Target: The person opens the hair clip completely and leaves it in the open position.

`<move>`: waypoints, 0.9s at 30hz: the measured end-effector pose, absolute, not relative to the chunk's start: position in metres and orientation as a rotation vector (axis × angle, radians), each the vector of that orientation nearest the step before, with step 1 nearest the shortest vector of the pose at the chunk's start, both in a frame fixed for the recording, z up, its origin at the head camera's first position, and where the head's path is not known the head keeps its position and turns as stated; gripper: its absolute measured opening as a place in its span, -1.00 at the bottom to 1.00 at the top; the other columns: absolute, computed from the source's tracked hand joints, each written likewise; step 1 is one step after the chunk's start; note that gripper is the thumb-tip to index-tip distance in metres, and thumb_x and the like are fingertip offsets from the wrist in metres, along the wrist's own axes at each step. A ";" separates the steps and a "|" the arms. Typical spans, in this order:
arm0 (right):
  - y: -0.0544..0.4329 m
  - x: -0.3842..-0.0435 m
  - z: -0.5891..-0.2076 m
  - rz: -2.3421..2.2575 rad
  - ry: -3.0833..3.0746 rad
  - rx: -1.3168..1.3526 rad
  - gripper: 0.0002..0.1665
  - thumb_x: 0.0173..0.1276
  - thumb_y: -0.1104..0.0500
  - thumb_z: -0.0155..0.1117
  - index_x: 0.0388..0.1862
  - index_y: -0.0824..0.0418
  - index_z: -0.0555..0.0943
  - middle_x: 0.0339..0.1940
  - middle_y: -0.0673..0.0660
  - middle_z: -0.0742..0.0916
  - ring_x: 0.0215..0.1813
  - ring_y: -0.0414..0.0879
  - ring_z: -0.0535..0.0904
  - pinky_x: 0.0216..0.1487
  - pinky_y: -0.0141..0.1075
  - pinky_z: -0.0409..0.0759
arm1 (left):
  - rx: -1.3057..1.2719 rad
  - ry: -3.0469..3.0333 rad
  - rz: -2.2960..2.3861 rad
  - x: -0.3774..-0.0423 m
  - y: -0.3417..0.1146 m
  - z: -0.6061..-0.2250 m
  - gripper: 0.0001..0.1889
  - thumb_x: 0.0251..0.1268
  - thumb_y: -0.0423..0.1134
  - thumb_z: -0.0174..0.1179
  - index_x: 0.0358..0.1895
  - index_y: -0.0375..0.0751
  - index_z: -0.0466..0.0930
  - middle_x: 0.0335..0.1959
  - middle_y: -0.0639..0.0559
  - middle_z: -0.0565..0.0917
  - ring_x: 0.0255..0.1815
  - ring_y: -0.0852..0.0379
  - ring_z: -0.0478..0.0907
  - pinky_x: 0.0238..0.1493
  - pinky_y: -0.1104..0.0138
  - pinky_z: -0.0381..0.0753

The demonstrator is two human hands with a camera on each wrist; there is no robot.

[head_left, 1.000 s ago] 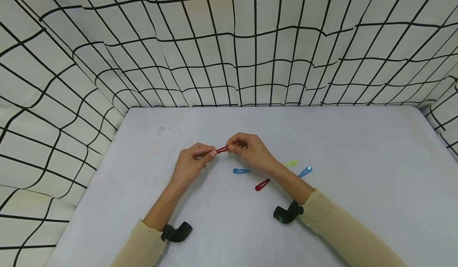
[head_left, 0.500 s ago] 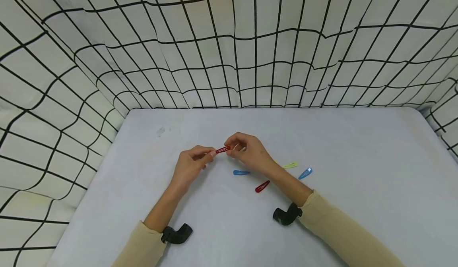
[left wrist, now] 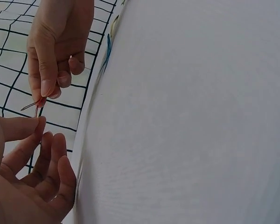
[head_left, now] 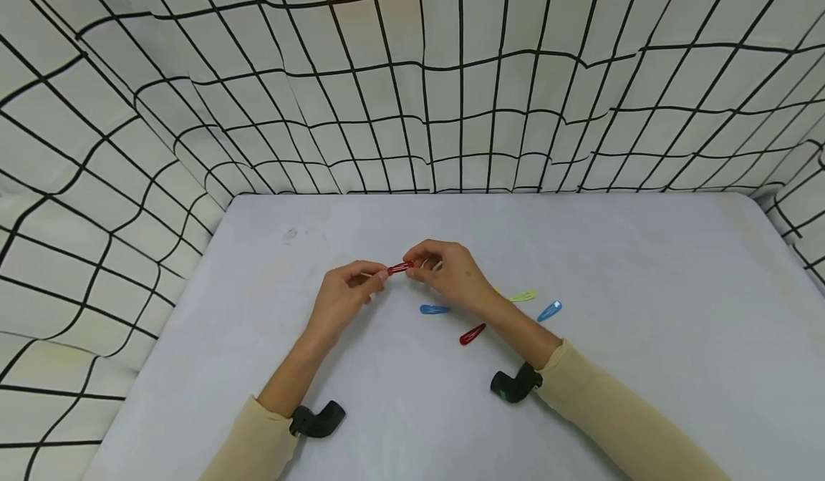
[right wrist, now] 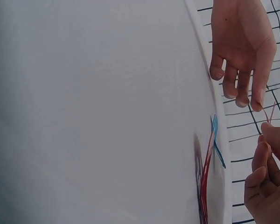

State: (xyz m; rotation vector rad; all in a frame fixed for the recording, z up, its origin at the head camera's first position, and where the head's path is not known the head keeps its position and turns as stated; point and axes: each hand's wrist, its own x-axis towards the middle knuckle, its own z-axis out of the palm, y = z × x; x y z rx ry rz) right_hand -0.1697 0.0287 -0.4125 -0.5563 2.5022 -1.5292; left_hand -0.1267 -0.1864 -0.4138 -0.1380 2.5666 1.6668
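A red snap hair clip [head_left: 401, 268] is held above the table between my two hands. My left hand [head_left: 341, 296] pinches its left end with thumb and forefinger. Its right end is between the thumb and fingers of my right hand [head_left: 456, 275]. Both wrist views show the clip's two parts spread apart, its red frame [right wrist: 267, 115] forming a narrow V. The left hand's other fingers [left wrist: 58, 161] are loosely bent and hold nothing. Beneath the right forearm, a second red hair clip [head_left: 473, 334] lies on the table, near a blue hair clip [head_left: 435, 310].
Right of the right forearm lie a yellow-green hair clip [head_left: 523, 296] and another blue hair clip [head_left: 550, 311]. A bit of yellow shows beside that wrist, mostly hidden. The white table [head_left: 644, 288] is backed by a white wall with black grid lines [head_left: 460, 109].
The right fingertips have shifted slightly on the clip, so more of its right end shows. Both hands stay in nearly the same place, and the clips on the table have not moved.
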 end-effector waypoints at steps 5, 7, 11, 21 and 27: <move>0.029 -0.171 -0.411 -1.524 2.496 -0.557 -0.80 0.33 0.17 0.53 -0.07 0.02 0.79 -0.30 -0.02 0.77 -0.20 -0.14 0.63 -0.21 -0.38 0.53 | -0.068 2.597 1.660 -0.126 -0.186 -0.412 -0.80 0.40 -0.16 0.37 0.02 -0.04 0.79 -0.15 -0.10 0.79 -0.22 0.06 0.69 -0.27 0.39 0.61; 0.029 -0.171 -0.411 -1.520 2.494 -0.569 -0.80 0.32 0.17 0.54 -0.08 0.03 0.79 -0.30 -0.02 0.78 -0.21 -0.15 0.63 -0.21 -0.39 0.52 | -0.027 2.623 1.653 -0.126 -0.185 -0.412 -0.79 0.39 -0.18 0.38 0.03 -0.05 0.78 -0.13 -0.09 0.79 -0.23 0.07 0.69 -0.30 0.41 0.60; 0.028 -0.171 -0.412 -1.509 2.492 -0.582 -0.80 0.32 0.16 0.55 -0.08 0.04 0.81 -0.28 -0.03 0.79 -0.21 -0.14 0.63 -0.20 -0.39 0.53 | 0.022 2.673 1.627 -0.126 -0.185 -0.412 -0.81 0.38 -0.18 0.40 0.00 -0.05 0.79 -0.19 -0.06 0.77 -0.27 0.09 0.65 -0.36 0.42 0.60; 0.027 -0.172 -0.412 -1.476 2.501 -0.579 -0.79 0.32 0.14 0.55 -0.07 0.07 0.81 -0.26 0.00 0.78 -0.21 -0.15 0.62 -0.20 -0.41 0.54 | 0.080 2.817 1.533 -0.127 -0.183 -0.413 -0.82 0.31 -0.21 0.45 -0.06 -0.07 0.82 -0.25 -0.05 0.80 -0.27 0.12 0.69 -0.36 0.44 0.59; 0.024 -0.174 -0.414 -1.437 2.516 -0.591 -0.80 0.34 0.15 0.53 -0.07 0.08 0.81 -0.23 0.00 0.79 -0.21 -0.16 0.61 -0.20 -0.42 0.52 | 0.115 2.901 1.439 -0.125 -0.184 -0.413 -0.81 0.30 -0.24 0.46 -0.05 -0.10 0.82 -0.18 -0.04 0.82 -0.18 0.05 0.74 -0.19 0.44 0.62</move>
